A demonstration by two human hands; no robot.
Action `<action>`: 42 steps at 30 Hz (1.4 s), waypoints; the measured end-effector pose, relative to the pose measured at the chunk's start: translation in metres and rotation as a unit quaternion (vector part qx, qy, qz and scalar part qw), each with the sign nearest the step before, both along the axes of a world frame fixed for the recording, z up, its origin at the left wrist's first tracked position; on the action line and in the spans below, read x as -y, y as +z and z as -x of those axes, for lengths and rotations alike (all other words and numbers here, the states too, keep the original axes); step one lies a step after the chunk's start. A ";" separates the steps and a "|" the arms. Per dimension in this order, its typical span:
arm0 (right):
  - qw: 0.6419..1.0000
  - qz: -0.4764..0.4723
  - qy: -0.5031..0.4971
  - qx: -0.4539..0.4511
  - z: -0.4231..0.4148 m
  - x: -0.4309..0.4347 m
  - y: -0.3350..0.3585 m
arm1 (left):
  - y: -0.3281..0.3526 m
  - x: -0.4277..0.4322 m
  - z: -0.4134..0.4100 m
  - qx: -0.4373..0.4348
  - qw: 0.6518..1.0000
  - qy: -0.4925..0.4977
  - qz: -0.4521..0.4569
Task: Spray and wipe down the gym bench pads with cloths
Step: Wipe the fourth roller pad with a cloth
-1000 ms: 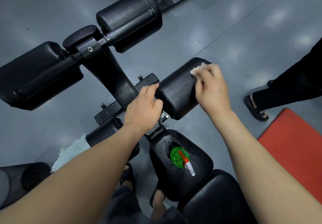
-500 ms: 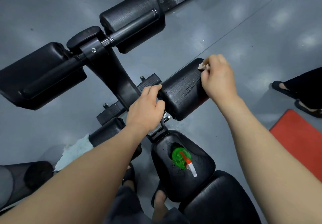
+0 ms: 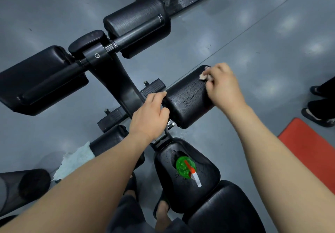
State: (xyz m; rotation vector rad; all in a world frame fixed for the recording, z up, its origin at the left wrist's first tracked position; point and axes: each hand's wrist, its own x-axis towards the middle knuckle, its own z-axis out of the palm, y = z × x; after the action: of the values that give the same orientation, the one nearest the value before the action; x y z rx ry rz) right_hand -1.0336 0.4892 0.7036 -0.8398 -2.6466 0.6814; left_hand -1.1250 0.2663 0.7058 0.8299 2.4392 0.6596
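A black roller pad (image 3: 188,98), wet with droplets, sticks out to the right of the bench frame. My right hand (image 3: 223,87) holds a small pale cloth (image 3: 204,76) against the pad's far end. My left hand (image 3: 149,116) grips the pad's near left end, next to the frame. A green spray bottle (image 3: 185,167) with a red and white nozzle stands on the black seat pad (image 3: 204,183) below. A white cloth (image 3: 73,162) hangs over the lower left roller pad (image 3: 108,140).
Two larger black roller pads (image 3: 137,24) (image 3: 38,78) sit on a bar at the far end of the frame (image 3: 116,80). A person's sandalled feet (image 3: 319,113) stand at the right edge beside a red mat (image 3: 311,153). The floor is grey. My own feet (image 3: 161,209) show below.
My right hand slid the cloth along the pad's far end to its outer edge. My left hand kept its grip. The person's feet at the right shifted position.
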 end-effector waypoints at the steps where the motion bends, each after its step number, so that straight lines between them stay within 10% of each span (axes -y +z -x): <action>1: 0.999 0.001 -0.034 0.003 0.003 -0.007 0.000 | 0.000 0.000 0.000 0.000 1.000 -0.001 0.001; 12: 0.988 0.049 -0.132 -0.068 -0.017 0.009 -0.010 | 0.001 -0.002 0.001 -0.007 0.999 -0.014 0.044; 22: 0.982 -0.008 0.170 -0.076 -0.027 0.072 -0.016 | 0.003 -0.002 0.000 -0.006 0.999 -0.006 0.034; 30: 0.997 -0.018 -0.061 -0.044 -0.004 0.004 -0.007 | 0.005 0.000 -0.001 -0.002 1.000 0.000 0.024; 42: 0.991 0.010 0.122 -0.061 -0.021 0.055 -0.005 | 0.002 0.000 0.000 -0.007 1.000 0.003 0.016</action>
State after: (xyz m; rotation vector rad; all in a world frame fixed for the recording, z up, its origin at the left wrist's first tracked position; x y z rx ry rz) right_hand -1.0127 0.4338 0.6986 -0.4652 -2.6583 0.7919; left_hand -1.1249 0.2662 0.7080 0.8185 2.4588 0.6169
